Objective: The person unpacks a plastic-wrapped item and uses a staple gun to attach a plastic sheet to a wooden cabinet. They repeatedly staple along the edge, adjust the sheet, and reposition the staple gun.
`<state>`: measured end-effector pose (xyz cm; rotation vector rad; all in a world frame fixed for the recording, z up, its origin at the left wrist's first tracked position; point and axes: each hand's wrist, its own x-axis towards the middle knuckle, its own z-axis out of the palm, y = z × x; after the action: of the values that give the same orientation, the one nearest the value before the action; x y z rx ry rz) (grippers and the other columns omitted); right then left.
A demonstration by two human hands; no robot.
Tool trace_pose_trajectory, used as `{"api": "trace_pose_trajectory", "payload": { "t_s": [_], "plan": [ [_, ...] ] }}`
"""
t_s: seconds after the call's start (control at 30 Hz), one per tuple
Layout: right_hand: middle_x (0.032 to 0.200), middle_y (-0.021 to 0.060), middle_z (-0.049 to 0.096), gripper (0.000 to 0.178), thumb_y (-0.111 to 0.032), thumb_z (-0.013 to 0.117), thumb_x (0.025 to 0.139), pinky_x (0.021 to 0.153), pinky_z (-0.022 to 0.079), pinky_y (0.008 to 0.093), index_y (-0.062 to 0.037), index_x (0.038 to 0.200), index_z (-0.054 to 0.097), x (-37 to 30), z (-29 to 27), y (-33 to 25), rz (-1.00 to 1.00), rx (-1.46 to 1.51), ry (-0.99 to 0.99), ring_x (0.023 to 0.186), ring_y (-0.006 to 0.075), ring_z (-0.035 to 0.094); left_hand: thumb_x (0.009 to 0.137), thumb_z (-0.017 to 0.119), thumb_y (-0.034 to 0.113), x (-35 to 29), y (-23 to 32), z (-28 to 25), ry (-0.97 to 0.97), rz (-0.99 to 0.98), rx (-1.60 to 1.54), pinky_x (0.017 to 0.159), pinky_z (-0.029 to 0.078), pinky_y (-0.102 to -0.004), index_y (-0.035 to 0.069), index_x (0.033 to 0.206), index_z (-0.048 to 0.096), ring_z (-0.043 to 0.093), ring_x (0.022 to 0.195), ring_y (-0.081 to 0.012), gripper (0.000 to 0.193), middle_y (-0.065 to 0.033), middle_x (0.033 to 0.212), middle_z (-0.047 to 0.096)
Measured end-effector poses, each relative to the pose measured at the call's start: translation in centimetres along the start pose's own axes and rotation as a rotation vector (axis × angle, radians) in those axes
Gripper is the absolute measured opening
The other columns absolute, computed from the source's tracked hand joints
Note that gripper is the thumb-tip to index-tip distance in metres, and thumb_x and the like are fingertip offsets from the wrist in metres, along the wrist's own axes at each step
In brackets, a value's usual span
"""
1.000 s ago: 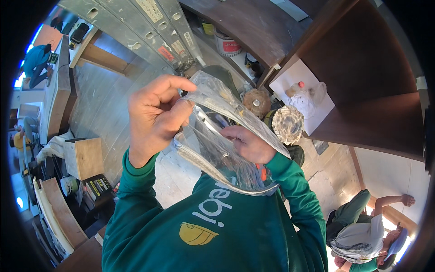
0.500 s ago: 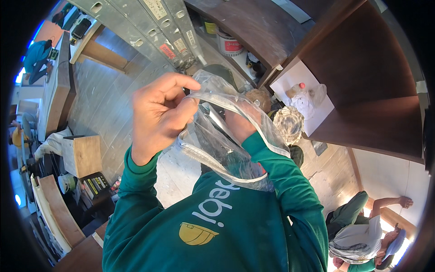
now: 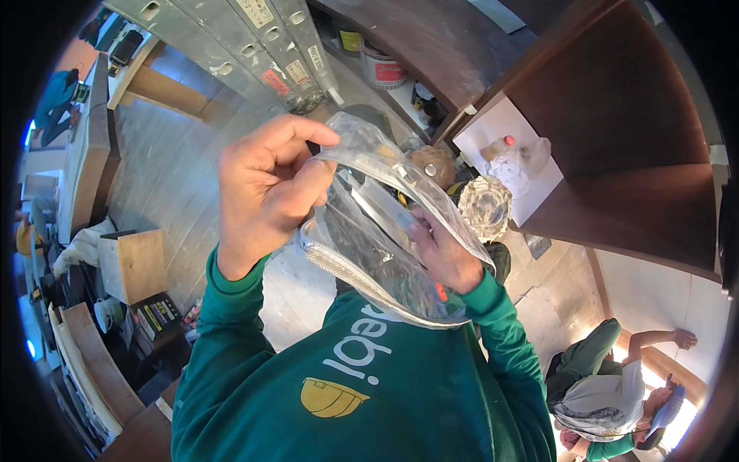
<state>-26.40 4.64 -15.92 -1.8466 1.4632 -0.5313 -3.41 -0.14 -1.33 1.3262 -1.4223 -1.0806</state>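
Note:
My left hand (image 3: 265,181) pinches the rim of a clear plastic zip pouch (image 3: 350,283) with a whitish zipper band, so its mouth gapes toward me. Inside that mouth is my right hand (image 3: 448,254), fingers closed together. What they hold, if anything, is hard to make out through the glossy plastic. A long pale strip (image 3: 377,204) lies in the pouch beside the right fingertips. Near the wrist, a small orange-red item (image 3: 440,291) shows at the pouch's lower side.
Beyond the pouch stand a round crinkled clear-plastic item (image 3: 485,208) and a white board (image 3: 550,185) with a crumpled bag. A metal ladder (image 3: 231,46) leans ahead, beside a paint bucket (image 3: 382,71). Another person (image 3: 608,400) is at lower right; a wooden box (image 3: 132,266) is left.
My right hand has drawn back toward me and to the right, its fingers now showing within the pouch. The left hand keeps its pinch, shifting slightly left.

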Motion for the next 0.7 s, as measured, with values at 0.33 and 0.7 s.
{"api": "trace_pose_trajectory", "payload": {
  "t_s": [0.33, 0.7],
  "plan": [
    [0.087, 0.0147, 0.065, 0.023, -0.009, 0.050, 0.095, 0.061, 0.050, 0.0354, 0.0019, 0.113, 0.058, -3.2, -2.0, 0.2, 0.135, 0.138, -0.017, 0.063, 0.0235, 0.061, 0.078, 0.058, -0.006, -0.2, -0.2, 0.5, -0.044, 0.041, -0.027, 0.045, 0.033, -0.0181, -0.004, 0.094, 0.063, 0.050, 0.050, -0.0020, 0.017, -0.0010, 0.060, 0.058],
    [0.102, 0.0234, 0.063, 0.029, -0.003, 0.060, 0.082, 0.078, 0.051, 0.0438, 0.0002, 0.110, 0.062, -2.8, -0.9, -1.8, -0.084, -0.185, 0.081, 0.090, 0.0400, 0.062, 0.078, 0.060, -0.005, -0.7, -0.6, -0.1, -0.028, 0.035, 0.017, 0.046, 0.035, -0.0179, -0.003, 0.095, 0.064, 0.052, 0.051, -0.0029, 0.017, -0.0014, 0.061, 0.060]
  ]
}}
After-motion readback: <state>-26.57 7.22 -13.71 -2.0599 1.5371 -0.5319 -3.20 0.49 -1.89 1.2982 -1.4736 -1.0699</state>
